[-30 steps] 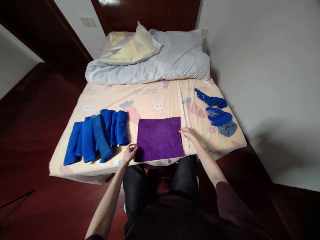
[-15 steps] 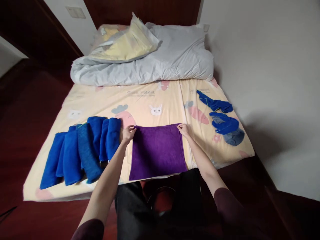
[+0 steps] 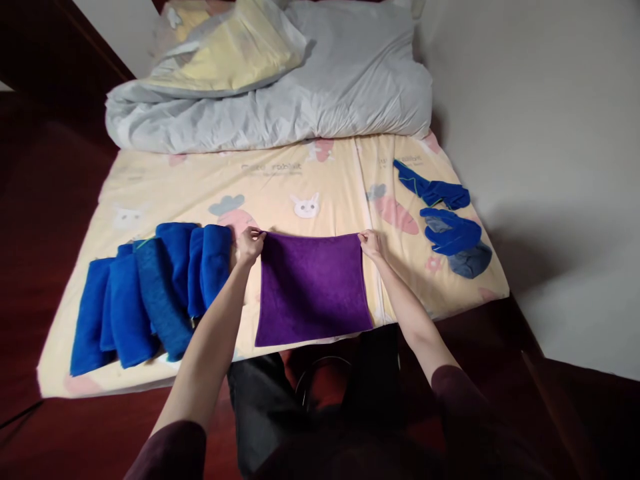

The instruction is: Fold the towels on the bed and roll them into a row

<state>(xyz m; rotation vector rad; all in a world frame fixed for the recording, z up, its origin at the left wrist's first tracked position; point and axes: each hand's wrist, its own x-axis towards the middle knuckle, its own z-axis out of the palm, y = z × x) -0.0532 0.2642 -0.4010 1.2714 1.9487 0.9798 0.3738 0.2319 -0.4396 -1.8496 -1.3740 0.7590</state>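
A purple towel (image 3: 313, 290) is spread as a rectangle at the front edge of the bed. At its far left corner my left hand (image 3: 250, 245) pinches the cloth between thumb and fingers. The far right corner is pinched by my right hand (image 3: 370, 244). Between the two hands the far edge of the towel sags slightly. Just left of my left hand lie several rolled or folded blue towels (image 3: 133, 303), set side by side.
The bed (image 3: 320, 183) has a yellow sheet with carrot and rabbit prints. A grey quilt (image 3: 360, 87) and a yellow bundle (image 3: 245, 50) lie at the far end. Crumpled blue cloths (image 3: 453, 233) and a grey cloth (image 3: 470, 260) are at the right, near the wall (image 3: 560, 200).
The camera view has tipped downward, shifting the scene. Both hands still grip the towel's far corners, and its far edge has gone from nearly straight to slightly sagging.
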